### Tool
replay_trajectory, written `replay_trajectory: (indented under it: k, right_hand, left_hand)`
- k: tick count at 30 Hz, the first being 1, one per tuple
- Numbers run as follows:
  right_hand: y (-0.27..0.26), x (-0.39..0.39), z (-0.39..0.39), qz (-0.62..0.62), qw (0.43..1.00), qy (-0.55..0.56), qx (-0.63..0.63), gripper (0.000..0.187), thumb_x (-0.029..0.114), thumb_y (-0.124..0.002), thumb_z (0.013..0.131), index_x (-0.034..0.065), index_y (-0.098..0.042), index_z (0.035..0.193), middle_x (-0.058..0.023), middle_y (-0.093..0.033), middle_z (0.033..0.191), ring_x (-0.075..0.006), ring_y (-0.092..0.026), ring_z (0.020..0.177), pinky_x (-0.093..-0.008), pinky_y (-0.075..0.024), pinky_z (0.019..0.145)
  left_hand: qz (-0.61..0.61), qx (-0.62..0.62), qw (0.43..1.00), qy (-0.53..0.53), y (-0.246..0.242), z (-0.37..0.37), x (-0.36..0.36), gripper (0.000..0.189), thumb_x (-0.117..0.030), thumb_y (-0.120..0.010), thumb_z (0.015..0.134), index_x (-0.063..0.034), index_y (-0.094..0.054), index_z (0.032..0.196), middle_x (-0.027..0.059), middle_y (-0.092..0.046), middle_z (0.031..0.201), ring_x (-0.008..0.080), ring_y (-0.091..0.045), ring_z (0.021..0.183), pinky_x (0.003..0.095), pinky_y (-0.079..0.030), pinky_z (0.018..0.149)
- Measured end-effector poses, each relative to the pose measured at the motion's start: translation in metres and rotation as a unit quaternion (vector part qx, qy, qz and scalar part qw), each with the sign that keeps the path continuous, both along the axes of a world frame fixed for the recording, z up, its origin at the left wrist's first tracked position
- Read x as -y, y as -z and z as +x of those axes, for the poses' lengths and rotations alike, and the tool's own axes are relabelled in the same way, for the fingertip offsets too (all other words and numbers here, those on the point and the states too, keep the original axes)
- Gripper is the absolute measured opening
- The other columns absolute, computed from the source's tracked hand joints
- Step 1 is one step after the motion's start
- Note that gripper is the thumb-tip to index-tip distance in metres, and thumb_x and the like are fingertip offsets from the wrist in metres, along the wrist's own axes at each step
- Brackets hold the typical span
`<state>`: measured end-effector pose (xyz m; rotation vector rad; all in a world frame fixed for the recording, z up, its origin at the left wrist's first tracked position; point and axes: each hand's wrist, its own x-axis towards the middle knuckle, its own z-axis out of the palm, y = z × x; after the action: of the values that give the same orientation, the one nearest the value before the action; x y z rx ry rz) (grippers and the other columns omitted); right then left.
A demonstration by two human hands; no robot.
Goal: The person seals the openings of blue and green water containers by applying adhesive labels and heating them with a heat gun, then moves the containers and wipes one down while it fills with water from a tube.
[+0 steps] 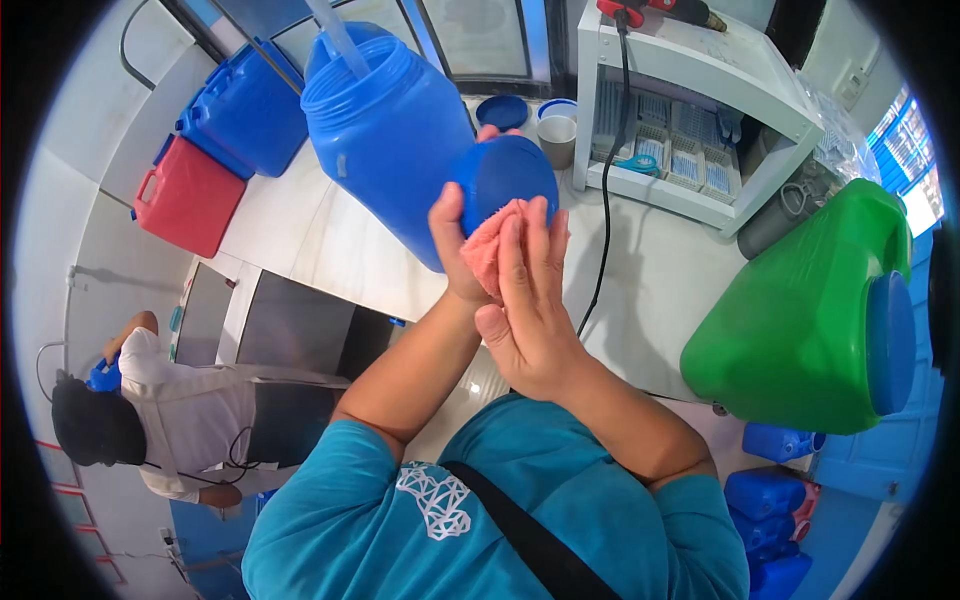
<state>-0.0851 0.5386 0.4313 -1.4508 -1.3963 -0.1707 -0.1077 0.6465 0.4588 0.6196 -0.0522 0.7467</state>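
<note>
My left hand (453, 247) grips a round blue plastic lid (514, 176), with the thumb along its near side and fingertips showing at the far rim. A folded pink cloth (487, 246) is pressed against the lid's lower edge under my right hand (534, 315), whose fingers lie flat over it. Behind the lid stands a large blue plastic jug (397, 142) on the counter. Its threaded mouth is uncapped, and a translucent hose (337, 37) runs down into it.
A green jug (795, 322) with a blue cap stands at right. A white shelf (697, 112) carries a heat gun (675, 11), whose black cord (606, 187) crosses the counter. Red (187, 199) and blue jerrycans (244, 112) stand at left, where another person (195, 405) works.
</note>
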Motion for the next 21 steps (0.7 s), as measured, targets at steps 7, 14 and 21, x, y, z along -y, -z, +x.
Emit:
replay_trajectory:
  k: [7, 14, 21]
  right_hand:
    - [-0.039, -0.011, 0.062, 0.069, 0.995, 0.065, 0.007, 0.056, 0.03, -0.045, 0.106, -0.0022, -0.041, 0.151, -0.024, -0.033, 0.159, -0.0467, -0.028, 0.147, -0.0548, -0.0208, 0.12]
    - [-0.015, -0.009, 0.063, 0.15, 0.659, -0.301, -0.673, 0.047, 0.028, -0.039, 0.109, 0.0003, -0.046, 0.146, -0.0171, -0.054, 0.138, -0.031, -0.044, 0.139, -0.0419, -0.0331, 0.117]
    - [0.025, -0.004, 0.058, 0.142, 0.444, -0.431, -0.772, 0.048, 0.034, -0.038, 0.109, 0.0007, -0.045, 0.144, -0.0168, -0.056, 0.131, -0.0301, -0.049, 0.131, -0.044, -0.0385, 0.112]
  left_hand:
    - [0.207, -0.022, 0.977, 0.055, -0.012, 0.005, 0.03, 0.094, -0.057, -0.055, 0.092, -0.0094, -0.016, 0.163, 0.0137, -0.024, 0.166, 0.0296, -0.03, 0.151, 0.0426, -0.026, 0.123]
    - [0.707, 0.015, 0.652, -0.274, 0.002, 0.007, 0.018, 0.079, -0.052, -0.067, 0.078, -0.0074, -0.058, 0.142, 0.0247, -0.043, 0.155, 0.0428, -0.037, 0.143, 0.0593, -0.023, 0.116]
    - [0.855, -0.055, 0.506, -0.099, -0.035, 0.014, 0.022, 0.072, -0.048, -0.073, 0.072, -0.0197, -0.064, 0.137, 0.011, -0.051, 0.152, 0.0387, -0.048, 0.135, 0.0594, -0.031, 0.11]
